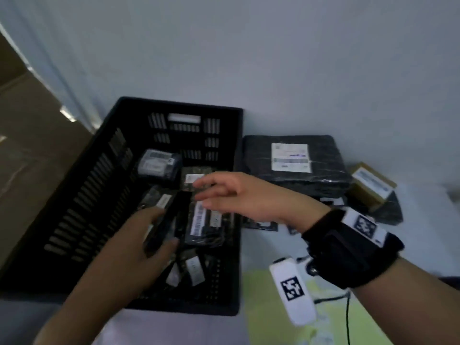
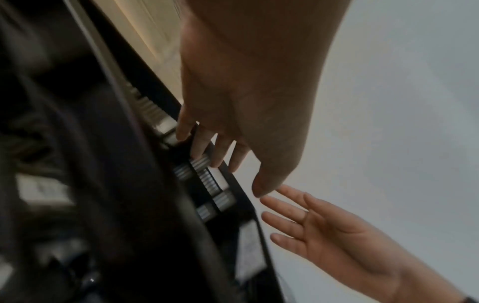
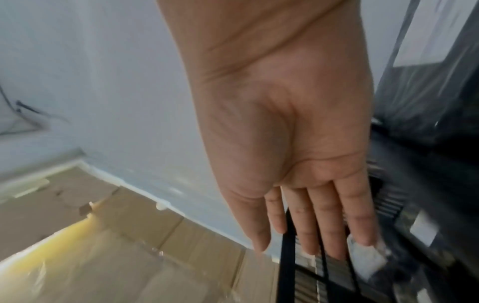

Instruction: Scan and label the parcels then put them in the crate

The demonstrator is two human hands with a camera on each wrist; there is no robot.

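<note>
Parcel in hand: slim black plastic-wrapped packet (image 1: 174, 217), long and flat, hanging over the inside of the black slotted plastic crate (image 1: 104, 185). Left hand (image 1: 139, 247) grips it near its lower end, thumb on one face and fingers curled round the other. Right hand (image 1: 239, 195) hovers just above, fingers straight and slightly spread, touching nothing that I can see.

Handling, my read: light, thin, some flex. The film wrap looks glossy, so probably slippery; pinch across the flat faces near the middle, not at an end, or it will droop and twist.

In the crate: several flat black wrapped parcels (image 1: 211, 220) with white barcode labels, plus a small rounded grey-wrapped one (image 1: 159, 165) at the back. Crate walls are rigid and ribbed, with slots.

Outside, to the right on the pale table (image 1: 423, 195): large black film-wrapped block parcel (image 1: 293, 160) with a white label, looks heavier, likely a two-hand lift from the edges. Small brown cardboard box (image 1: 371, 188) beyond, stiff with square corners. All views are motion-blurred.
</note>
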